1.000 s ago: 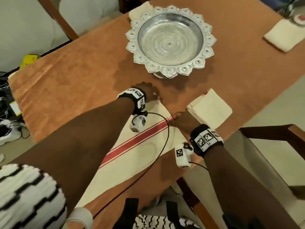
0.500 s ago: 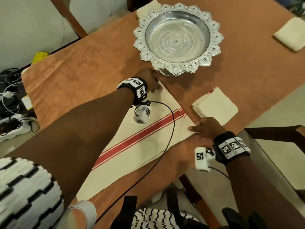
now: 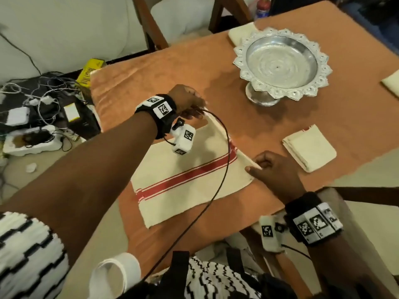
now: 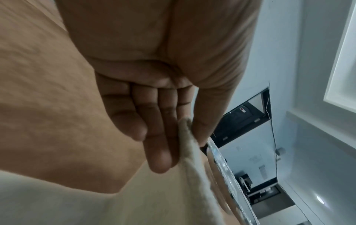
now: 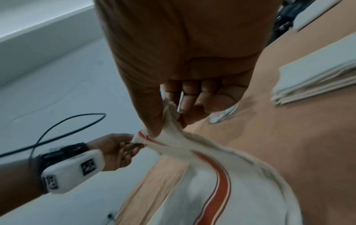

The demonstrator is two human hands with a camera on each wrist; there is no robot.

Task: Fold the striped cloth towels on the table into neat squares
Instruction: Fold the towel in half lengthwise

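A cream towel [image 3: 190, 186] with a red stripe lies spread on the orange-brown tablecloth [image 3: 151, 67]. My left hand [image 3: 200, 113] pinches its far right corner and holds it raised off the table. The left wrist view shows that thumb and those fingers [image 4: 159, 152] clamped on the cream hem [image 4: 192, 167]. My right hand [image 3: 252, 168] pinches the near right corner between thumb and fingers. In the right wrist view the right hand [image 5: 167, 115] holds the bunched end of the towel [image 5: 221, 190], and the left hand [image 5: 133, 143] grips the other corner.
A folded cream towel [image 3: 308, 147] lies just right of my right hand. A silver pedestal bowl [image 3: 280, 61] stands at the far right, with folded cloths [image 3: 241, 33] behind it and another [image 3: 391, 82] at the right edge. Cables and chargers [image 3: 32, 108] litter the floor at left.
My right hand has slid from the stripe's end to the near corner and pinched it. My left hand has lifted its corner off the table. The head view has swung left.
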